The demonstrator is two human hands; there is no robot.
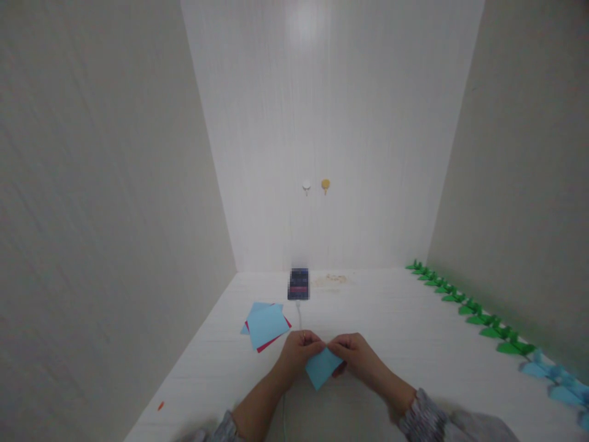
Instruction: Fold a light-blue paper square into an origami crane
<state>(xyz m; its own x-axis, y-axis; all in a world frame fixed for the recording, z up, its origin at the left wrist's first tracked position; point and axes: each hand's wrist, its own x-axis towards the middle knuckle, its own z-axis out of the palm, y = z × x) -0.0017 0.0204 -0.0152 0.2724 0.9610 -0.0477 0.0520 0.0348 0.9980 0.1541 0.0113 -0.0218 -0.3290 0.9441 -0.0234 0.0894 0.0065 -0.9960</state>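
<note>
A light blue sheet of paper (319,371) is held up near the table's front edge, one corner pointing down toward me. My left hand (301,353) pinches its upper left side between thumb and fingers. At the upper right, my right hand (352,351) pinches the same paper, some fingers curling behind it. Both thumb tips nearly meet at the top. Whether the paper is folded there is hard to make out. Beyond my left hand lies a loose stack of blue paper sheets (267,325), with red paper (269,345) showing from under the top one.
A phone-like device (299,284), blurred out, stands near the back wall with a white cable (300,316) running toward me. Folded green paper pieces (478,319) and blue ones (564,393) line the right wall. Two hooks (325,184) are on the back wall. An orange scrap (161,406) lies at left.
</note>
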